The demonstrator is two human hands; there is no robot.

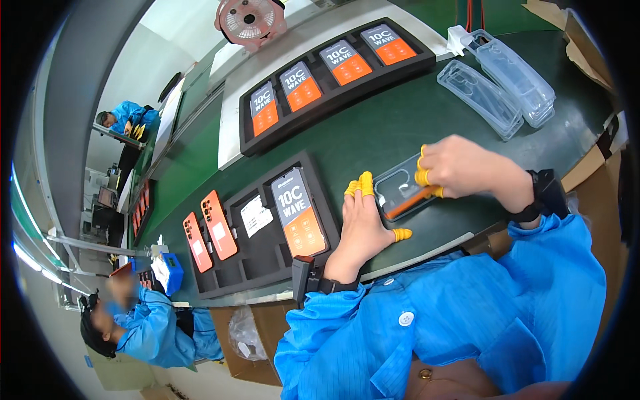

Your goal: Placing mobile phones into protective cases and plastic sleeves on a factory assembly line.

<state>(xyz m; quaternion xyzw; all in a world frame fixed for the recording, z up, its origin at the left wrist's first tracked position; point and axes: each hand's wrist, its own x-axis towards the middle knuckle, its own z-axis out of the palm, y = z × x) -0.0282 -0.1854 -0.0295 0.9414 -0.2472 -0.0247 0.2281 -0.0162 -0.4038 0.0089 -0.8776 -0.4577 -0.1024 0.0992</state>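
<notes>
The fingers differ from hand to hand: the left ones spread, the right ones bent in close together. From the left, two orange phones lie in a dark tray, and a phone with a grey-and-orange front lies along the tray's right side. Just right of it, the person's left hand reaches forward over the table, thumb well apart from the other fingers and nothing seen in its hold. A clear case lies just right of those fingers, its near end facing the gap between them and the thumb; contact there cannot be told. The case's long axis slants up from lower left to upper right, and an orange strip runs along its near side. The right hand is the nearer, over the case's right end, with its fingers at the strip's far tip; whether they pinch or only press cannot be told. Farther right, more clear cases lie well apart.
</notes>
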